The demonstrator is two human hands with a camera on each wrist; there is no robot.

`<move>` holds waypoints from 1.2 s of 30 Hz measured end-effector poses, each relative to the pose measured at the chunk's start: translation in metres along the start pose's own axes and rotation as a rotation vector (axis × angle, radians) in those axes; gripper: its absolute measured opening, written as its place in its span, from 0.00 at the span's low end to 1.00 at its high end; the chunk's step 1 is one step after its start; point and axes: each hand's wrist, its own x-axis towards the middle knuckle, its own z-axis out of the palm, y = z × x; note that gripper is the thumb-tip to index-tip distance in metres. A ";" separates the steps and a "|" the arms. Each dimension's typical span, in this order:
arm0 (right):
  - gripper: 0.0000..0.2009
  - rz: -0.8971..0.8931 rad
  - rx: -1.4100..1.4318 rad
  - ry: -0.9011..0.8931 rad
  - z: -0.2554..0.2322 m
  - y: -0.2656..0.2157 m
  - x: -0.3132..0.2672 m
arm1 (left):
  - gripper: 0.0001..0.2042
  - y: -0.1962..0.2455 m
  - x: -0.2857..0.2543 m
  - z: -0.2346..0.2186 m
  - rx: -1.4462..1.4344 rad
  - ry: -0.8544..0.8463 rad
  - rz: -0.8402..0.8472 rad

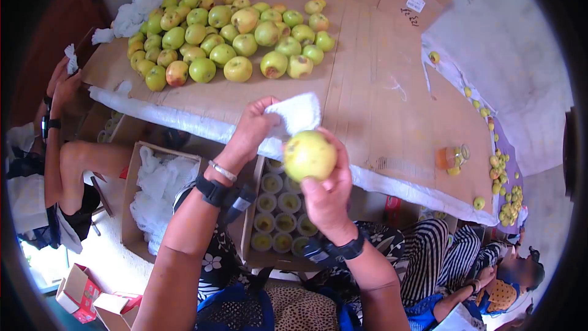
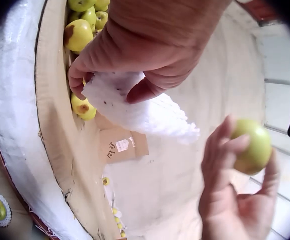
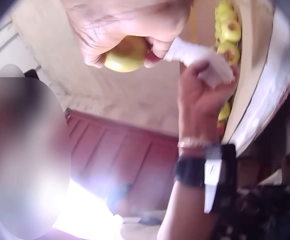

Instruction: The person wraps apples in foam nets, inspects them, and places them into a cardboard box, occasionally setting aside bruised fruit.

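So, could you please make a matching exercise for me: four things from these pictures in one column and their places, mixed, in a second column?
Things:
1. single yellow-green round apple
2. white foam net sleeve
3. big pile of yellow-green apples
4. round apple-filled foam cups

Places:
A. in the cardboard box below the table edge
B. in the grip of the left hand
C. on the flat brown cardboard on the table
D. in the grip of the right hand

Pairs: 1-D, 2-B, 3-C, 4-A

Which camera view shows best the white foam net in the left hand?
The left wrist view: the white foam net fills mid-frame, pinched by the left hand. Head view shows it small; right wrist view blurred.
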 end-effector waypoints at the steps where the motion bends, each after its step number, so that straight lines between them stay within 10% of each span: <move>1: 0.31 -0.026 -0.056 0.035 -0.022 0.004 0.004 | 0.08 0.000 -0.001 0.005 -0.031 0.000 -0.020; 20: 0.25 0.247 0.369 0.006 -0.108 0.015 0.030 | 0.09 -0.023 0.010 0.031 0.269 -0.080 -0.127; 23: 0.24 0.232 0.396 0.086 -0.110 0.020 0.032 | 0.10 -0.034 0.011 0.044 0.264 0.328 0.272; 26: 0.23 0.145 0.291 0.124 -0.108 0.020 0.039 | 0.12 -0.015 0.003 0.041 0.732 0.334 0.658; 33: 0.21 0.207 0.434 0.135 -0.102 0.025 0.042 | 0.16 -0.026 -0.005 0.062 0.496 -0.003 0.214; 36: 0.22 0.189 0.408 0.153 -0.102 0.027 0.046 | 0.16 -0.022 -0.004 0.066 0.738 0.015 0.406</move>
